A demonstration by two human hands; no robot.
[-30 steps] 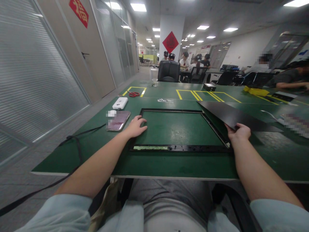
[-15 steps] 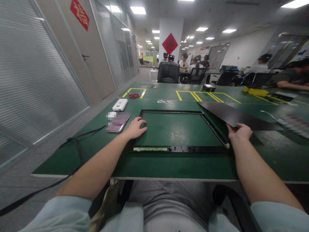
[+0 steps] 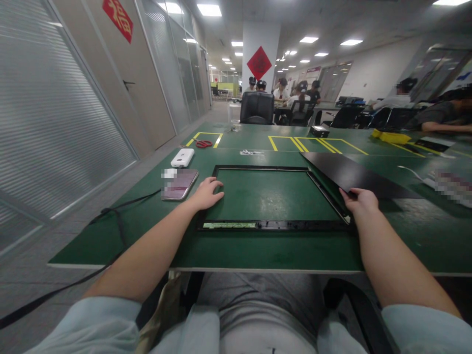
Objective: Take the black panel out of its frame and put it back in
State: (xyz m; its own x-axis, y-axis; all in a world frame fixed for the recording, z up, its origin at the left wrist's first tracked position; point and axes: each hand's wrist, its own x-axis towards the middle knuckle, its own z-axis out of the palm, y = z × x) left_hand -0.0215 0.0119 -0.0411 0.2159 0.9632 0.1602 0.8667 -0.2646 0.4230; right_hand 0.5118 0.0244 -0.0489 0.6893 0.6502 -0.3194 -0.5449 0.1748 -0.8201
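A black rectangular frame [image 3: 258, 168] lies flat on the green table [image 3: 258, 246] in front of me. My left hand [image 3: 206, 193] rests on the frame's left edge with fingers curled over it. My right hand [image 3: 359, 201] grips the near corner of a thin black panel [image 3: 346, 172], which is tilted up off the table beside the frame's right edge.
A phone [image 3: 179, 184] and a white box [image 3: 182, 157] lie left of the frame. Red scissors [image 3: 202, 143], a small black device [image 3: 319, 131] and yellow tape marks sit farther back. A black cable [image 3: 118, 216] hangs off the left edge. Several people sit at tables behind.
The black panel has dropped slightly lower and my right hand has shifted a little up and left with it. My left hand has stayed on the frame.
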